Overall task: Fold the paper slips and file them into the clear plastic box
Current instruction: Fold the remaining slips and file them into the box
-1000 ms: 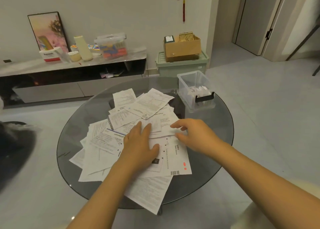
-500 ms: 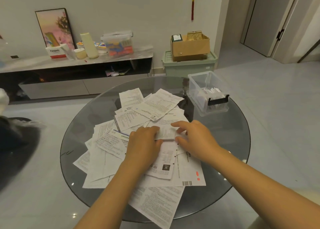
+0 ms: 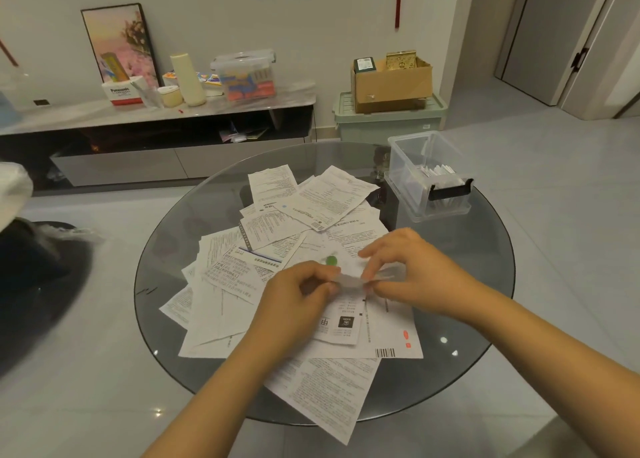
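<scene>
Several printed paper slips [image 3: 263,284] lie in a loose heap across the round glass table [image 3: 460,381]. Just above the heap's middle, my left hand [image 3: 298,301] and my right hand [image 3: 412,270] pinch the two ends of one small paper slip [image 3: 349,280], which looks blurred and partly folded between them. A clear plastic box [image 3: 408,173] with a black handle stands at the table's far right edge. Folded white slips stand inside it.
A low grey cabinet [image 3: 138,118] along the wall carries a framed picture, bottles and a lidded plastic container. A green crate [image 3: 388,121] with a cardboard box on top stands behind the table. A dark round stool [image 3: 31,284] is at the left.
Both hands lay flat on the papers before. They have now lifted one small slip off the heap and pinch it between them. The camera has moved closer.
</scene>
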### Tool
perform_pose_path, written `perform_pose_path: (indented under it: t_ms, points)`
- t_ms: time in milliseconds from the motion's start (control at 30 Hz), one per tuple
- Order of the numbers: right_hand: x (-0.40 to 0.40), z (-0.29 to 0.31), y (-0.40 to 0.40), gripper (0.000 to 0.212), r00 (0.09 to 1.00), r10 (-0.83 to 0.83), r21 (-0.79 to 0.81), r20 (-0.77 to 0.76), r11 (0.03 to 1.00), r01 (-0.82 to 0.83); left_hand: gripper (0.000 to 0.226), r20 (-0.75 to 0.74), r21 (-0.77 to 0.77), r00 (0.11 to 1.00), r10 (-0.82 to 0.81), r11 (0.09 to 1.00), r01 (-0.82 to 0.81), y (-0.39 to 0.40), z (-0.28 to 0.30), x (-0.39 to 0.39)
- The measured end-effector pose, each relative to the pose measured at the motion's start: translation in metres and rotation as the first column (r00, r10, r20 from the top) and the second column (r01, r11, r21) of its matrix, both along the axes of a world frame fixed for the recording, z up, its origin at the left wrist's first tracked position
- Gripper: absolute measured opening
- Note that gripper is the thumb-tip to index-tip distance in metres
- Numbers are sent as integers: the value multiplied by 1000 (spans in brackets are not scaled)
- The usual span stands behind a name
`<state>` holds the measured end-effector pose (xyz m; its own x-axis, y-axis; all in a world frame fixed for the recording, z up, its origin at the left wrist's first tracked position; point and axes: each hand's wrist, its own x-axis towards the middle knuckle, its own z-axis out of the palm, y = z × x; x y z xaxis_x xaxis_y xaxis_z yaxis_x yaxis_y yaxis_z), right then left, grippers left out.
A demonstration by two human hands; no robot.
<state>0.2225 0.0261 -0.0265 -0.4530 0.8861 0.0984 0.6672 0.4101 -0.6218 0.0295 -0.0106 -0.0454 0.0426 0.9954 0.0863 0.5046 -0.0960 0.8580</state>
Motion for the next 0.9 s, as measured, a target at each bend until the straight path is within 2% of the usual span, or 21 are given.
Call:
perform_pose_path:
  t_ms: [33,100,200,300,367,467,567,667,767,833,900]
  points:
    - [1,2,-2,4,999,2,-57,-36,998,-4,15,33,-17,999,-18,1000,18,-3,1,0]
    - [-1,1,-6,14,998,-15,-132,-69,991,6,11,99,-51,995,-18,998,23,-8,1,-2]
    - [-8,-4,-8,14,991,-77,-168,-114,984,57,6,131,-63,991,25,998,-17,-12,-3,-4]
    - [-14,-12,-7,16,985,-151,-172,-88,976,135,21,135,-74,988,74,995,-64,-13,-8,-1]
    - [-17,-16,-6,27,982,-183,-180,-56,969,170,44,92,-64,994,67,996,-62,-13,-9,0]
    - [-20,-19,-8,53,985,-173,-199,19,965,173,73,-51,-41,999,17,999,-19,-14,-10,3]
    - [-22,-21,-8,75,985,-116,-158,130,978,136,82,-185,-21,982,-39,999,36,-15,-10,4]
    - [-18,-19,-9,86,981,-94,-96,169,989,111,83,-254,16,965,-72,997,79,-13,-11,1]
    - [-16,-13,-11,78,982,-74,5,172,997,74,68,-372,108,924,-84,985,133,-11,-12,-3]
    - [-15,-11,-13,57,970,-2,96,243,995,-22,51,-484,128,865,-133,967,220,-9,-12,-7]
    - [-15,-11,-15,39,944,71,118,321,986,-114,42,-568,79,798,-201,952,295,-8,-12,-10]
